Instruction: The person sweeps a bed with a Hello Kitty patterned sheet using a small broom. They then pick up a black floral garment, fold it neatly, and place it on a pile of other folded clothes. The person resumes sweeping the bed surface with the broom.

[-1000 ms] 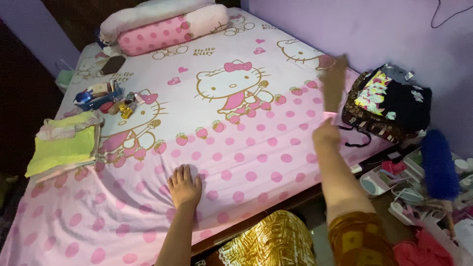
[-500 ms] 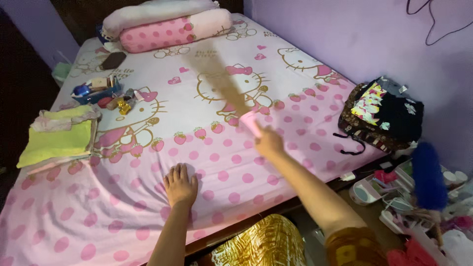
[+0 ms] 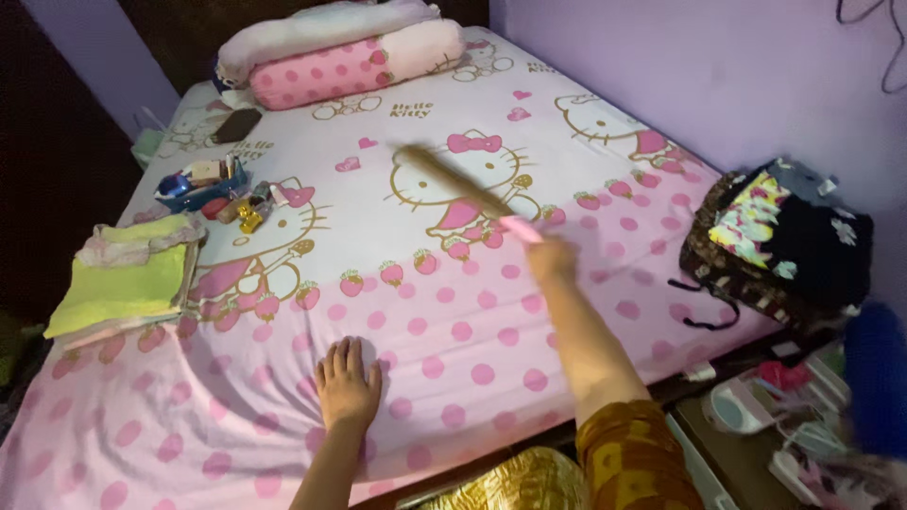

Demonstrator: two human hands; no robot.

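Note:
My left hand lies flat, fingers apart, on the pink spotted bed sheet near the front edge of the bed. My right hand is closed around the pink handle of a brown stick broom, whose blurred bristles stretch up and left across the cartoon cat print in the middle of the bed.
Folded yellow-green cloths lie at the left edge. A small blue tray with bottles and a dark phone sit behind them. Bolster pillows are at the head. A pile of patterned clothes and a blue duster are at right.
My right hand has swept the broom from the right edge of the bed, across to the left, and now lower over the middle. My left hand has stayed pressed on the sheet.

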